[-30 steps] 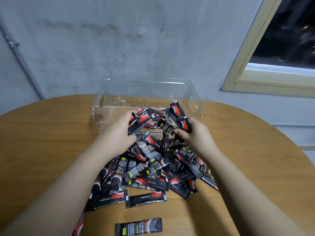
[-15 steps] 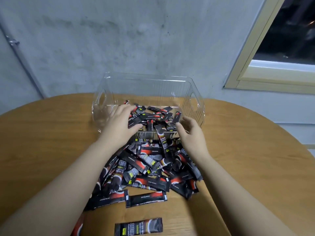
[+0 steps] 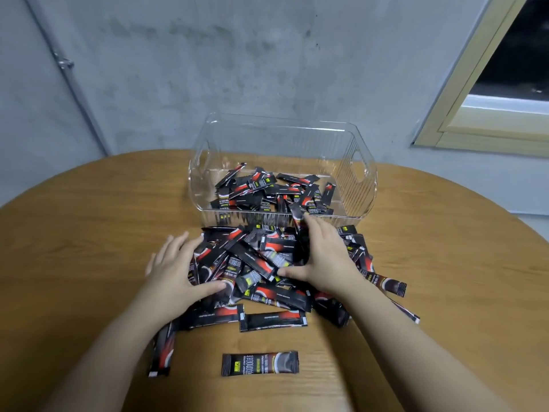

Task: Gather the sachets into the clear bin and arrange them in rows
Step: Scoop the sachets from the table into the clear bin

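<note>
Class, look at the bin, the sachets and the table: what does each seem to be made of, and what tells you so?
Bin: clear, glossy rigid plastic, probably; you see through its ribbed walls.
Sachets: thin printed film, likely plastic or foil; slight sheen, crimped ends.
Table: wood or wood-look laminate; grain lines, matte finish.

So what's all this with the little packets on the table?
A person is scooping coffee-style sachets into a clear bin on a round wooden table. Some sachets lie jumbled in the bin, not in rows yet. The left hand and right hand rest spread on either side of the pile in front of the bin. A single sachet lies apart, nearest the person.
</note>
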